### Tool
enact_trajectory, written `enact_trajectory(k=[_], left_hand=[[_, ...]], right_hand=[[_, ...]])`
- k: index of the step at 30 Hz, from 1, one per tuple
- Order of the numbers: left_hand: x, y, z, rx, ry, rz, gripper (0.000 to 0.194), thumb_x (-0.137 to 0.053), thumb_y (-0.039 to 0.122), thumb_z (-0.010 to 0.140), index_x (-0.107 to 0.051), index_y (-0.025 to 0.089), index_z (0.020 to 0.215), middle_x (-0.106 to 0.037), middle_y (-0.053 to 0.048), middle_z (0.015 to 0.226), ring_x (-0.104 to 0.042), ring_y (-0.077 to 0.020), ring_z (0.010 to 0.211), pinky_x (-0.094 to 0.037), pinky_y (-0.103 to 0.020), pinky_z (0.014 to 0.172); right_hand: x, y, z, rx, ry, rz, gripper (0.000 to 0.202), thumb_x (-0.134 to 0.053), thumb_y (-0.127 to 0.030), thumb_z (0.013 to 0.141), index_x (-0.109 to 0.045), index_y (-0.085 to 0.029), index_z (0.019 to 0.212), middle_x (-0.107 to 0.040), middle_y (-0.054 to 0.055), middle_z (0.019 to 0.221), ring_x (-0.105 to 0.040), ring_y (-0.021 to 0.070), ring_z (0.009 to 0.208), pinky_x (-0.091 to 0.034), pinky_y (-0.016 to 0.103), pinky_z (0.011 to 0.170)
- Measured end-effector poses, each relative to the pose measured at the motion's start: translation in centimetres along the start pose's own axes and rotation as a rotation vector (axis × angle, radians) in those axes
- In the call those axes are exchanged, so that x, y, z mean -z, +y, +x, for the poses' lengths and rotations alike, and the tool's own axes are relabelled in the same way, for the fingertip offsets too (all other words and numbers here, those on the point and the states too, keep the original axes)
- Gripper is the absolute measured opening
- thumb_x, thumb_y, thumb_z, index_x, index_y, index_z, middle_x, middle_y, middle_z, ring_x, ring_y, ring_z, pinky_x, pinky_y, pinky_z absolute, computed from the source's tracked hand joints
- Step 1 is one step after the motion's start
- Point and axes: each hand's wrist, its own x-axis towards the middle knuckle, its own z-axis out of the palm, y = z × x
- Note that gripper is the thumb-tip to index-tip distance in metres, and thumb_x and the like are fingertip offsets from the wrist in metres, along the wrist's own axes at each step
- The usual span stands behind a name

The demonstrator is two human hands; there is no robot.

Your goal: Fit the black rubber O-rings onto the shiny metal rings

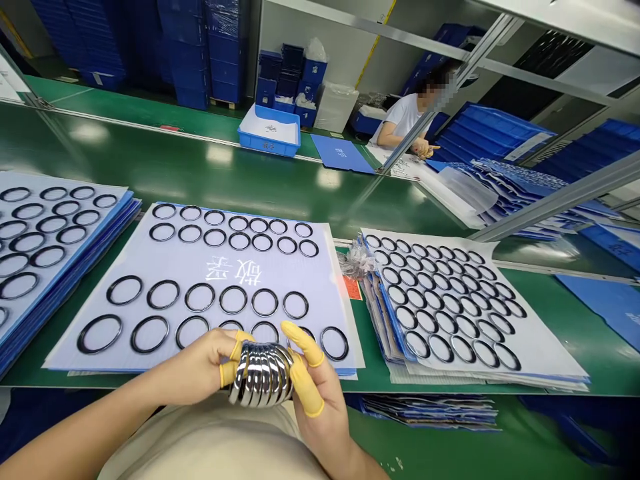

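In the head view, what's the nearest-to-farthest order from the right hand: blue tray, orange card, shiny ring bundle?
1. Shiny ring bundle: just left of the right hand.
2. Orange card: ahead, slightly right.
3. Blue tray: much farther ahead, to the left.

At the far side of the green tabletop (200,167) sits a shallow blue tray (270,148) with a white lining that bears dark marks. Just right of it lies a flat blue sheet (335,153) with white writing. Further right, a co-worker (400,119) in a white short-sleeved top leans forward, partly behind a slanting metal post (457,87). Right of the post are large blue crates (485,133) and a loose heap of blue and white sheets (520,197). Tall stacks of blue bins (185,53) stand at back left; smaller blue boxes (267,67) stand near the middle, a clear plastic bag (315,50) on one.
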Motion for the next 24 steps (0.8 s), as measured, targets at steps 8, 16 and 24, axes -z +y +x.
enact_trajectory(k=[8, 16, 24], left_hand=[[0.3, -0.5, 0.2, 0.017, -0.056, -0.193, 0.045, -0.056, 0.041, 0.09, -0.055, 0.012, 0.056, -0.047, 0.0, 0.061, -0.042, -0.0105, 0.059, -0.036, -0.022, 0.056], [0.4, -0.8, 0.0, -0.043, -0.077, -0.159, 0.049, -0.049, 0.044, 0.093, -0.048, 0.014, 0.055, -0.046, 0.0, 0.061, -0.041, -0.0118, 0.06, -0.036, -0.024, 0.058], [0.4, -0.5, 0.0, -0.05, -0.077, -0.136, 0.045, -0.051, 0.039, 0.094, -0.049, 0.014, 0.056, -0.046, -0.001, 0.063, -0.042, -0.0118, 0.061, -0.037, -0.023, 0.059]], right_hand=[[0.4, -0.3, -1.7, 0.043, -0.118, -0.068, 0.043, -0.059, -0.038, 0.088, -0.053, -0.037, 0.131, -0.061, 0.002, 0.079, -0.057, 0.019, 0.074, -0.049, 0.038, 0.078], [0.4, -0.3, -2.2, 0.045, -0.072, -0.154, 0.045, -0.06, -0.039, 0.087, -0.054, -0.029, 0.13, -0.068, 0.006, 0.087, -0.064, 0.024, 0.083, -0.052, 0.045, 0.084], [0.3, -0.3, -2.3, 0.084, -0.064, -0.187, 0.046, -0.059, -0.041, 0.087, -0.054, -0.029, 0.131, -0.07, 0.007, 0.091, -0.066, 0.0264, 0.084, -0.05, 0.048, 0.086]])
